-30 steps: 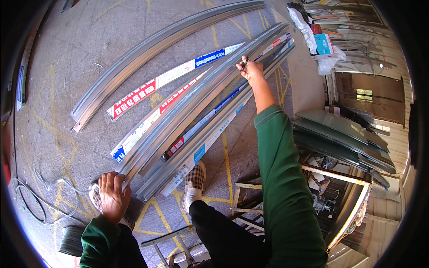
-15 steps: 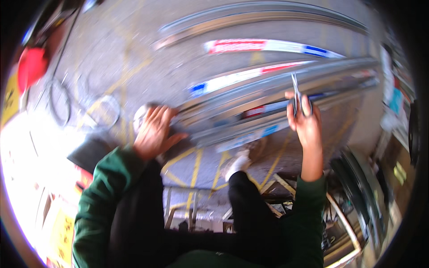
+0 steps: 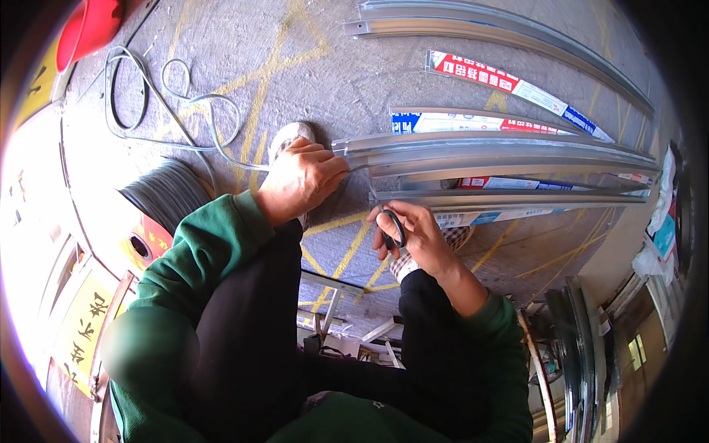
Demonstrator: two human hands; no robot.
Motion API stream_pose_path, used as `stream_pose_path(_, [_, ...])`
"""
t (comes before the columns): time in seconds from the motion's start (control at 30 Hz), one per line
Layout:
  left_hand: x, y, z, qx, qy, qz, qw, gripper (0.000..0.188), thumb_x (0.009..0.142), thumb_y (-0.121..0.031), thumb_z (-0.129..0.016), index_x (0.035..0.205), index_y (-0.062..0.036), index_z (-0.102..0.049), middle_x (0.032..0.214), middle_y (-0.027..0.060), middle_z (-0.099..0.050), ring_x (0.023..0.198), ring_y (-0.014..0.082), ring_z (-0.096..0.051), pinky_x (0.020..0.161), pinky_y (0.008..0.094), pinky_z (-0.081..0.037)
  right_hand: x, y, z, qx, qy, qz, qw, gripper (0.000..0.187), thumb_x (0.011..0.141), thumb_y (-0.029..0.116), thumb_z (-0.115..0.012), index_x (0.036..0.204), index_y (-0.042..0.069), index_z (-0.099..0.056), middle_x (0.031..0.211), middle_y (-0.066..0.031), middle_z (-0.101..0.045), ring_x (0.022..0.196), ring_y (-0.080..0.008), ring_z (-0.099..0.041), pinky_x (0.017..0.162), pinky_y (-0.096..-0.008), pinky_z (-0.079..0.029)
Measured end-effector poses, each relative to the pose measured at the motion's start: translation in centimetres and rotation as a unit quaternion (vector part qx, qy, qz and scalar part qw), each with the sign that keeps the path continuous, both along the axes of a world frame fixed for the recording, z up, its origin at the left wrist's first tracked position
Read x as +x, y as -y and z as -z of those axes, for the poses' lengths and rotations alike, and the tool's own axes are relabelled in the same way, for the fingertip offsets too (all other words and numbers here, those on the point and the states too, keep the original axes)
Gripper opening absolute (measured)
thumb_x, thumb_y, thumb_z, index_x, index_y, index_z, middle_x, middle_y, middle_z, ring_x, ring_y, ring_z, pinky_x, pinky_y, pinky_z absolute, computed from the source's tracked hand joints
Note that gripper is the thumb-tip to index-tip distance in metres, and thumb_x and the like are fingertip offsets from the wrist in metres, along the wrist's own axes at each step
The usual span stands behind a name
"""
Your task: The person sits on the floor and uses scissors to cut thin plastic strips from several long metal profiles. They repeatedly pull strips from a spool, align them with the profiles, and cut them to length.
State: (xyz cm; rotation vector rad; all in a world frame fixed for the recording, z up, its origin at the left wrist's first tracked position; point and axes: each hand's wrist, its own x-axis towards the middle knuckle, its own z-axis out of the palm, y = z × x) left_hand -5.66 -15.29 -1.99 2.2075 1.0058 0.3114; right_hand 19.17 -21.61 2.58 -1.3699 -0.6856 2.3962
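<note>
Concrete floor [image 3: 310,81], yellow lines. My left hand [image 3: 299,181] pinches end of metal rail [image 3: 502,151] to steady it; my right hand [image 3: 413,232], fingers looped through scissors [image 3: 391,225], blades just beside rail end.

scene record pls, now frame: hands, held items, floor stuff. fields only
left hand: grips the near end of the metal profile
right hand: holds black-handled scissors, blades toward that end
other profiles: curved profile; wrapped strip
floor: grey concrete, yellow lines
left side: hose loops; black coil; red object
</note>
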Motion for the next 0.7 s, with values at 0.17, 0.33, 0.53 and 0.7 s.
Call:
stream_pose_path(0.17, [0.1, 0.1, 0.2, -0.003, -0.003, 0.007, 1.000, 0.012, 0.079, -0.011, -0.072, 0.082, -0.0087, -0.061, 0.072, 0.0049, -0.059, 0.070, 0.0249, -0.061, 0.072, 0.0374, -0.045, -0.8, -0.7, 0.8, 0.008, 0.047, 0.000, 0.999, 0.035, 0.102, 0.033, -0.057, 0.105, -0.001, -0.065, 0.073, -0.0073, -0.066, 0.061, -0.0119, -0.065, 0.050, -0.0212, -0.043])
stream_pose_path(0.33, [0.1, 0.1, 0.4, -0.002, 0.010, 0.002, 1.000, 0.012, 0.077, -0.009, -0.071, 0.080, -0.0088, -0.059, 0.069, 0.0049, -0.057, 0.069, 0.0249, -0.060, 0.070, 0.0378, -0.045, -1.3, -1.4, 1.2, 0.014, 0.087, -0.014, 0.996, 0.040, 0.100, 0.038, -0.060, 0.103, -0.001, -0.065, 0.072, -0.0070, -0.066, 0.060, -0.0117, -0.065, 0.049, -0.0215, -0.042])
stream_pose_path(0.53, [0.2, 0.1, 0.4, 0.006, 0.004, 0.002, 1.000, 0.013, 0.076, -0.008, -0.069, 0.076, -0.0086, -0.056, 0.066, 0.0050, -0.055, 0.065, 0.0253, -0.060, 0.069, 0.0379, -0.045, -1.4, -1.6, 1.5, 0.028, 0.107, -0.009, 0.994, 0.040, 0.097, 0.041, -0.064, 0.091, 0.002, -0.063, 0.070, -0.0054, -0.066, 0.059, -0.0119, -0.066, 0.048, -0.0223, -0.043])
stream_pose_path(0.7, [0.0, 0.3, 0.4, 0.003, -0.006, -0.007, 1.000, 0.014, 0.075, -0.007, -0.069, 0.075, -0.0088, -0.055, 0.064, 0.0053, -0.054, 0.064, 0.0255, -0.059, 0.067, 0.0379, -0.045, -1.7, -1.4, 1.6, 0.050, 0.101, 0.005, 0.994, 0.035, 0.097, 0.035, -0.066, 0.085, 0.003, -0.062, 0.068, -0.0035, -0.064, 0.057, -0.0104, -0.064, 0.048, -0.0236, -0.045])
